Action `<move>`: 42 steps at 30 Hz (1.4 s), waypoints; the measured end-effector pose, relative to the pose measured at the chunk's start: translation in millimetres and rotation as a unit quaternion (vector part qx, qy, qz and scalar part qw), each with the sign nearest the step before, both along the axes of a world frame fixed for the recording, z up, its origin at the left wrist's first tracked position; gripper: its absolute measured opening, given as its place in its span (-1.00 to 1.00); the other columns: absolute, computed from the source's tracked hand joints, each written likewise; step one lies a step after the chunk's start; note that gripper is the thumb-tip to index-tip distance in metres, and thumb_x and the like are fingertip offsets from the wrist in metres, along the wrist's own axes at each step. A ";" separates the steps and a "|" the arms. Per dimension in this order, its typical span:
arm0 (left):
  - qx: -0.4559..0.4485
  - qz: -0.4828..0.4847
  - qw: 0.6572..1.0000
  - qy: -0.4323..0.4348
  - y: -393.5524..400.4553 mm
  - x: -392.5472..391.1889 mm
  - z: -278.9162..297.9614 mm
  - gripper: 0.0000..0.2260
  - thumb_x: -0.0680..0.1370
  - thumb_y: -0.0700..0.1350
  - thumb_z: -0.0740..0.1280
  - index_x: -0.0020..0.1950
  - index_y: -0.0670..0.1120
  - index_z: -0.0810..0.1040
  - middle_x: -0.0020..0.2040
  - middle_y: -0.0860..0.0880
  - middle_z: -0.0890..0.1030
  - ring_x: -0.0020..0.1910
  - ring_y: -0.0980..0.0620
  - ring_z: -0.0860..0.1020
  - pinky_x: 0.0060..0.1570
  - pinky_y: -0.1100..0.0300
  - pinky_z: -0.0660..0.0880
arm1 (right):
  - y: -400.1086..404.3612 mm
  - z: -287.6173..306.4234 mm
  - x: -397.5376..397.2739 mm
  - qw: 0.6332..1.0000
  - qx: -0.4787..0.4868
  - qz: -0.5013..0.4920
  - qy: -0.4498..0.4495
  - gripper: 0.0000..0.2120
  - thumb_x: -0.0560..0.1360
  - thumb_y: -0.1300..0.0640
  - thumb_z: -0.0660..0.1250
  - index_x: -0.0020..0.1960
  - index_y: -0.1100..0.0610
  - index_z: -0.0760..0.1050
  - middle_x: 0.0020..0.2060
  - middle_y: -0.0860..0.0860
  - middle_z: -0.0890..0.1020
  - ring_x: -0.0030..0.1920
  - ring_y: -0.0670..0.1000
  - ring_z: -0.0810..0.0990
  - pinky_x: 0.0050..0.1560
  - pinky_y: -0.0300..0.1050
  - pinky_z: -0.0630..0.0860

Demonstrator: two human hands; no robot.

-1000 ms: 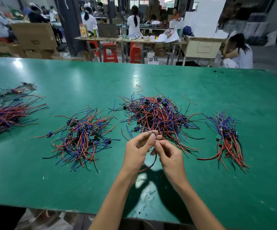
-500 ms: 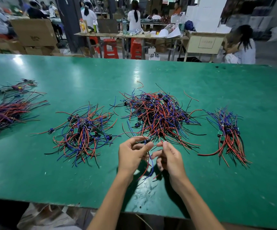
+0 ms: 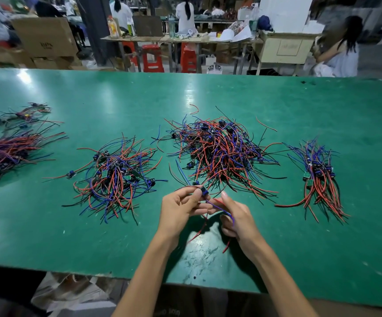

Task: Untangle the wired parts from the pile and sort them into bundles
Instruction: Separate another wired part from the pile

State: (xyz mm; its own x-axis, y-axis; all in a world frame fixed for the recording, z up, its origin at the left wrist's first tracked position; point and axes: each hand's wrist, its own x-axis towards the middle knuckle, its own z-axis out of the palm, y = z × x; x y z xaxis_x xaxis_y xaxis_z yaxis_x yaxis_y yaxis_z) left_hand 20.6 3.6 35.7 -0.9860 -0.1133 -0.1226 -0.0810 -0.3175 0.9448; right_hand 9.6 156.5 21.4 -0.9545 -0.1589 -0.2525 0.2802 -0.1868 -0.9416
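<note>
Green tabletop (image 3: 277, 259) carries a tangled pile (image 3: 219, 149) of red, blue and black wired parts. Just in front of it, the left hand (image 3: 181, 210) fingers pinch one wired part (image 3: 203, 191) by its blue component, while the right hand (image 3: 238, 220) fingers curl around its trailing wires. Sorted bundles (image 3: 320, 177) lie right.

Head camera looks forward and down; near the green table (image 3: 277, 110)
</note>
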 end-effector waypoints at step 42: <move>-0.267 0.064 0.961 0.036 19.3 8.1 18.2 -0.81 0.68 -0.07 0.24 0.00 0.06 0.64 -0.14 0.10 0.69 -0.24 0.15 0.57 -0.17 0.27 0.49 | -28.5 27.4 -12.0 0.985 -0.099 -0.111 0.087 -0.87 0.51 0.08 0.40 0.00 0.10 0.64 -0.02 0.04 0.73 -0.03 -0.01 0.63 0.11 -0.03 0.56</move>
State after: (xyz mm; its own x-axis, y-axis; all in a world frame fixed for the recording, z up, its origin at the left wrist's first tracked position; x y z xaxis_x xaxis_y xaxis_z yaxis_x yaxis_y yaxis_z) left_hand 28.7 22.9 53.9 -0.9636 -0.2618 0.0547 -0.0021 0.2120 0.9773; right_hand -2.4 128.0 48.8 -0.9973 0.0291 -0.0671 0.0493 -0.4102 -0.9107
